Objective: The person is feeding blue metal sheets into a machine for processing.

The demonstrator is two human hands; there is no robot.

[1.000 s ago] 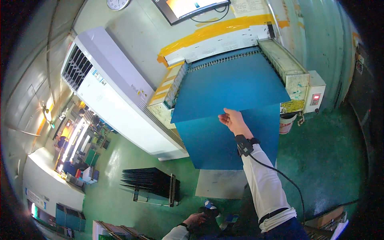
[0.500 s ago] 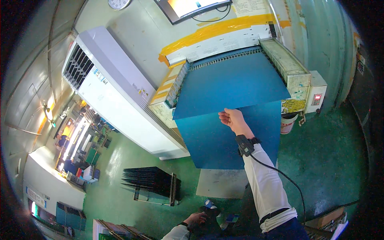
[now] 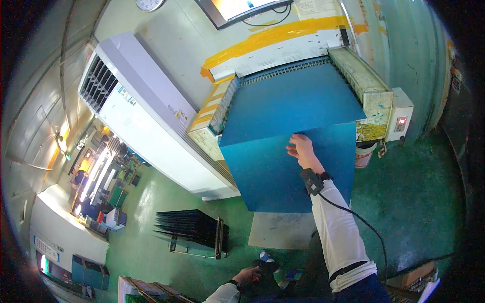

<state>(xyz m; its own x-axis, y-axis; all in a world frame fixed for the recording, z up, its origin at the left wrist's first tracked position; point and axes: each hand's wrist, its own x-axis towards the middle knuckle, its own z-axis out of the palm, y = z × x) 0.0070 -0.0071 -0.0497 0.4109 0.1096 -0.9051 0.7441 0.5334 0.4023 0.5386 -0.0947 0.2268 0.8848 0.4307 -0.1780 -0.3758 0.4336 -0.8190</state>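
A large blue sheet [image 3: 293, 103] lies flat on top of a machine with a blue front panel [image 3: 268, 177]. My right hand [image 3: 302, 150] is at the sheet's front edge, fingers curled over that edge. A black wrist device [image 3: 311, 181] with a cable sits on my right forearm, which wears a white sleeve. My left hand [image 3: 247, 276] hangs low at the bottom of the view with loose fingers, holding nothing, beside my dark shoes [image 3: 265, 267].
A white floor-standing air unit [image 3: 146, 116] stands left of the machine. A cream side rail with a small control box [image 3: 401, 121] is on the right, a bucket [image 3: 365, 154] below it. A rack of dark sheets [image 3: 194, 230] stands on the green floor.
My right hand has slid slightly to the right along the blue sheet's front edge. My left hand stays low.
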